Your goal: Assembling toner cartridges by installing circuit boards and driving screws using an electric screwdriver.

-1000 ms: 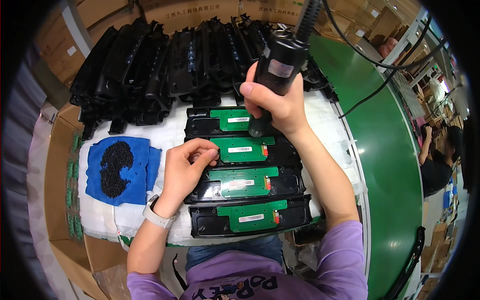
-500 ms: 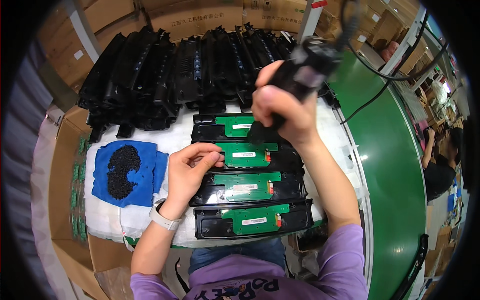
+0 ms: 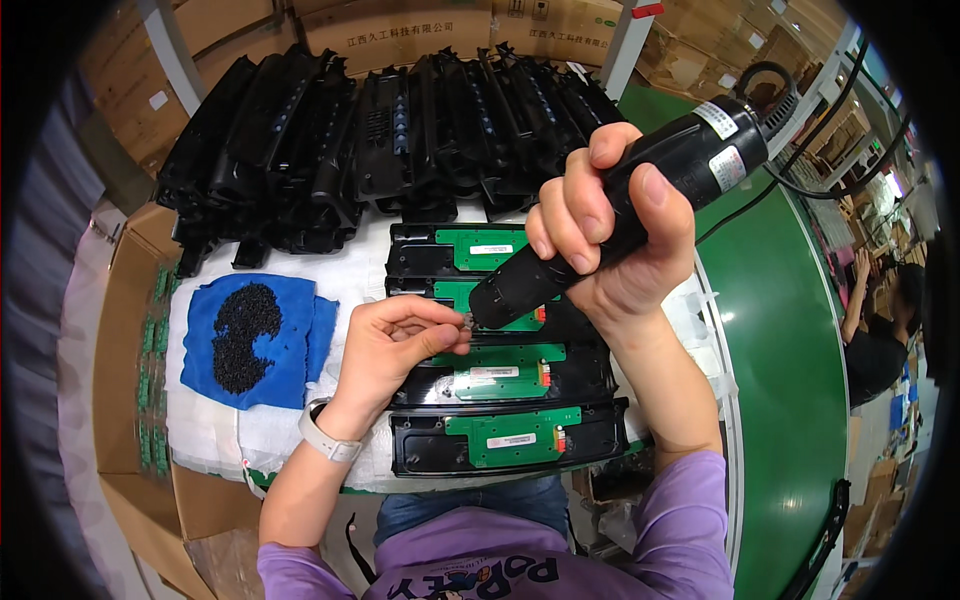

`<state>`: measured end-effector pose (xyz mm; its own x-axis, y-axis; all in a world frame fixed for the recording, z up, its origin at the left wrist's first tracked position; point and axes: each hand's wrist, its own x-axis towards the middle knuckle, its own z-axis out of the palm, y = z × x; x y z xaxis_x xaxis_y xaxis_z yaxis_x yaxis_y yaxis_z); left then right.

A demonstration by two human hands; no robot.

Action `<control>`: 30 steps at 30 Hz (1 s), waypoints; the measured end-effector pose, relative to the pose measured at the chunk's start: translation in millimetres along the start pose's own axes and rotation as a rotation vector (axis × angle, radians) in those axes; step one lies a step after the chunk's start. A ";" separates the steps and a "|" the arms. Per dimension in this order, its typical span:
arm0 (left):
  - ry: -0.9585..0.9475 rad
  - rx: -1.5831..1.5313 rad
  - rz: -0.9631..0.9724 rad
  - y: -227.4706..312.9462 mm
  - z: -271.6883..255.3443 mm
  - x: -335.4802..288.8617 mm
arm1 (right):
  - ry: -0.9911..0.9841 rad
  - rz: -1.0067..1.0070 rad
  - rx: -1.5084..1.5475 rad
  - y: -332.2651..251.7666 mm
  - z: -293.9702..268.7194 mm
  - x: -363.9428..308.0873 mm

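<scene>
My right hand (image 3: 625, 235) grips a black corded electric screwdriver (image 3: 690, 155), tilted with its nose down to the left. At that nose, the fingertips of my left hand (image 3: 395, 345) are pinched together; what they hold, if anything, is too small to make out. Below both hands lies a row of several black plastic panels (image 3: 425, 440), each bearing a green circuit board (image 3: 490, 358) with a white label. The screwdriver and my left fingers partly cover the second board from the back. The screwdriver's bit cannot be seen.
Left of the panels, small black screws (image 3: 245, 335) lie heaped on a blue cloth (image 3: 205, 340). Long black plastic housings (image 3: 300, 150) are piled at the back. A cardboard box (image 3: 125, 350) holding green boards stands at the left edge. A black cable (image 3: 850, 190) hangs at the right.
The screwdriver has swung from a blurred, steeper pose to a flatter tilt, its nose moving down and left to my left fingertips. My left hand has shifted slightly right and down.
</scene>
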<state>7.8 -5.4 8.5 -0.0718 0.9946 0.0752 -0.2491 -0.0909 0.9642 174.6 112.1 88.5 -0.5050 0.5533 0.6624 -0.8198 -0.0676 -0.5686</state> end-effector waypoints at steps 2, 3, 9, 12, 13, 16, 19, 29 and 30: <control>-0.014 -0.003 -0.032 2.6 -0.2 -0.7 | 0.018 0.010 0.004 -0.3 1.4 -0.2; -0.014 -0.004 -0.033 2.7 -0.2 -1.0 | 0.066 0.015 0.022 -0.7 3.3 0.5; 0.000 0.008 -0.070 2.7 0.6 -1.7 | 0.117 0.036 0.005 -0.4 3.4 -0.5; 0.015 0.039 -0.044 0.9 3.8 -3.4 | 0.170 0.058 -0.085 -0.6 7.9 -0.5; 0.022 0.073 -0.027 -0.2 4.2 -3.6 | 0.226 0.070 -0.138 -0.6 9.6 -0.1; 0.037 0.103 -0.016 -1.1 5.1 -3.9 | 0.283 0.070 -0.152 0.0 10.1 0.5; 0.049 0.086 -0.032 -0.6 4.9 -4.0 | 0.313 0.072 -0.114 1.2 8.4 -0.4; 0.021 -0.134 -0.180 -1.9 -1.0 -6.1 | 0.286 0.063 -0.028 1.7 6.8 -0.5; 0.021 -0.134 -0.181 -2.5 -0.3 -6.4 | 0.303 0.060 -0.035 1.7 7.3 -0.3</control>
<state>8.6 -11.6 5.5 -0.0339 0.9941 -0.1030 -0.3858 0.0820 0.9189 171.3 105.7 90.8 -0.4449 0.7718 0.4543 -0.7785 -0.0825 -0.6222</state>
